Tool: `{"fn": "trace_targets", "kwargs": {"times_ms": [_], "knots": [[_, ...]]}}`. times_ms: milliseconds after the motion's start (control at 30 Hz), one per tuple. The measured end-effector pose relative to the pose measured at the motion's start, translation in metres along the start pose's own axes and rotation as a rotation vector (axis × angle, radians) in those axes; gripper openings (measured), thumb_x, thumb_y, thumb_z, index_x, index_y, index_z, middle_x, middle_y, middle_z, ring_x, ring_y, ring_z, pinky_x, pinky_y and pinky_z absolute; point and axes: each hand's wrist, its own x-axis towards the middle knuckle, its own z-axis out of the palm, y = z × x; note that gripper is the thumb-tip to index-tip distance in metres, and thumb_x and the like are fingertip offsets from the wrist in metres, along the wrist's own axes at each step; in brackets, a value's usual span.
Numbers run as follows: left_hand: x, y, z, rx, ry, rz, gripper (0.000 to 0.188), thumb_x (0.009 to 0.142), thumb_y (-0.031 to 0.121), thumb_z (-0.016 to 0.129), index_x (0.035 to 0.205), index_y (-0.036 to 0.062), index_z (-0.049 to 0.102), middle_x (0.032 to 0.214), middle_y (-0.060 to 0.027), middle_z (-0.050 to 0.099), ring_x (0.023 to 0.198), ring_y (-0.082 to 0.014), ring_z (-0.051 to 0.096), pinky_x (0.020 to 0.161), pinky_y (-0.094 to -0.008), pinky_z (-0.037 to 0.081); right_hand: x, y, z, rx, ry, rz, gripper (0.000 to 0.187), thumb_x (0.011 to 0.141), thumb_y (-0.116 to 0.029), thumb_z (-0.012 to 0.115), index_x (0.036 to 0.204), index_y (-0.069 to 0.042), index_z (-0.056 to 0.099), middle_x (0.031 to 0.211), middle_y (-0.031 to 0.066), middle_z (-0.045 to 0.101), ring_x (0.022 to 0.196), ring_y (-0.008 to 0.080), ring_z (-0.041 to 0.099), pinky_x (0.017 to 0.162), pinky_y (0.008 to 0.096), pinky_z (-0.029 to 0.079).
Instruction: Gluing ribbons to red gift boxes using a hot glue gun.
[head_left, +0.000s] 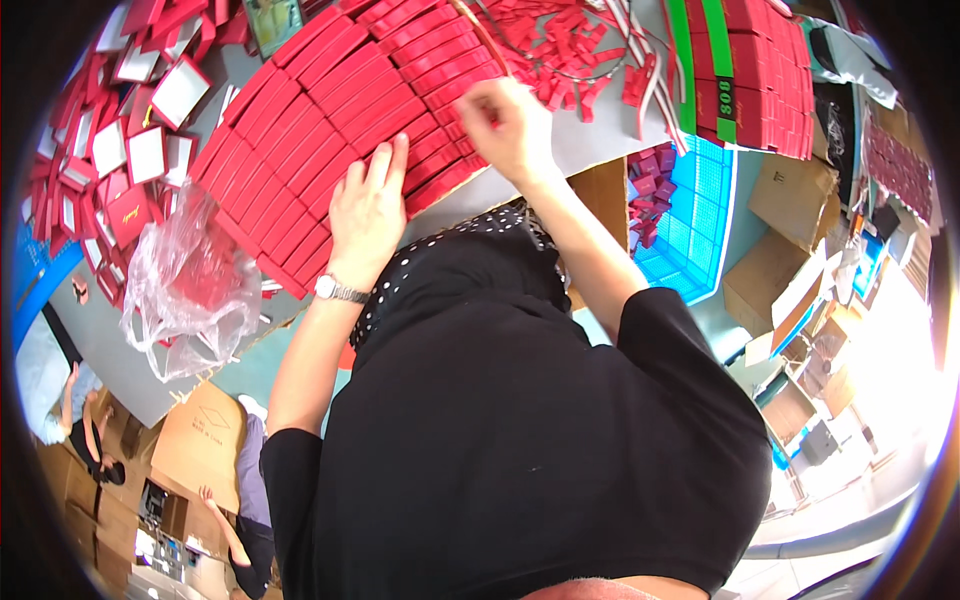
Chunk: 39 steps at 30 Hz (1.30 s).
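Note:
Tight rows of small red boxes (330, 110) cover the table in front of me. My left hand (370, 205), with a watch (340, 290) on its wrist, lies on the near rows with its fingers stretched out. Above the right-hand end of the rows, my right hand (510, 128) is curled with its fingertips together. A bit of red shows between those fingers, but whether it is held or belongs to the boxes behind cannot be made out. Small red strips (560, 50) lie scattered just beyond this hand.
Loose red boxes with white insides (145, 155) pile up at the left, beside a clear plastic bag (195, 290). Red stacks bound with green tape (740, 70) stand at the right. Below them is a blue crate (690, 230). Cardboard cartons (770, 270) and other people are farther off.

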Motion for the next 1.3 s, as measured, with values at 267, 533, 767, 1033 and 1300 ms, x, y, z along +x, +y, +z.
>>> {"fn": "trace_targets", "kwargs": {"times_ms": [267,533,767,1033,1300], "knots": [[0.006,0.008,0.000,0.024,-0.029,0.041,0.072,0.075,0.005,0.058,0.145,0.0172,0.047,0.120,-0.0050,0.057,0.087,-0.0246,0.056,0.075,-0.0382,0.051,-0.053,0.157,-0.055,-0.537,0.379,0.520,0.024,0.078,-0.021,0.075,0.093,-0.006,0.063,0.093,0.0155,0.059,0.091,0.0357,0.060,0.080,0.0453,0.050],[0.011,0.003,-0.006,-0.051,-0.081,0.023,0.066,0.078,0.005,0.057,0.143,0.0128,0.047,0.117,-0.0074,0.058,0.093,-0.0267,0.058,0.082,-0.0407,0.051,-0.056,0.106,-0.085,-0.213,0.083,0.647,0.018,0.082,-0.018,0.074,0.089,-0.004,0.065,0.077,0.0121,0.070,0.068,0.0254,0.068,0.068,0.0360,0.053],[0.004,0.031,-0.016,-1.224,0.029,-0.315,0.042,0.086,0.016,0.075,0.122,0.0032,0.059,0.100,-0.0054,0.067,0.073,-0.0111,0.061,0.068,-0.0268,0.051,-0.029,-0.011,-0.080,0.175,-0.471,0.199,0.017,0.085,-0.005,0.073,0.097,0.000,0.063,0.083,0.0036,0.066,0.076,0.0088,0.061,0.070,0.0257,0.050],[-0.013,0.014,0.002,-1.374,0.251,-0.625,0.016,0.091,0.012,0.071,0.101,0.0011,0.068,0.080,0.0011,0.064,0.068,-0.0032,0.055,0.061,-0.0215,0.046,-0.005,-0.025,-0.009,0.460,-0.695,0.325,0.015,0.089,-0.005,0.069,0.101,0.001,0.063,0.088,0.0012,0.066,0.078,0.0044,0.059,0.070,0.0206,0.048],[-0.021,-0.006,0.006,-0.610,0.355,-0.390,0.021,0.084,0.009,0.069,0.104,0.0063,0.064,0.087,-0.0101,0.064,0.080,-0.0286,0.064,0.069,-0.0385,0.052,0.034,-0.031,0.023,0.121,-0.647,0.270,0.014,0.087,-0.009,0.070,0.099,-0.001,0.068,0.082,0.0023,0.070,0.074,0.0063,0.064,0.069,0.0233,0.051]]}}
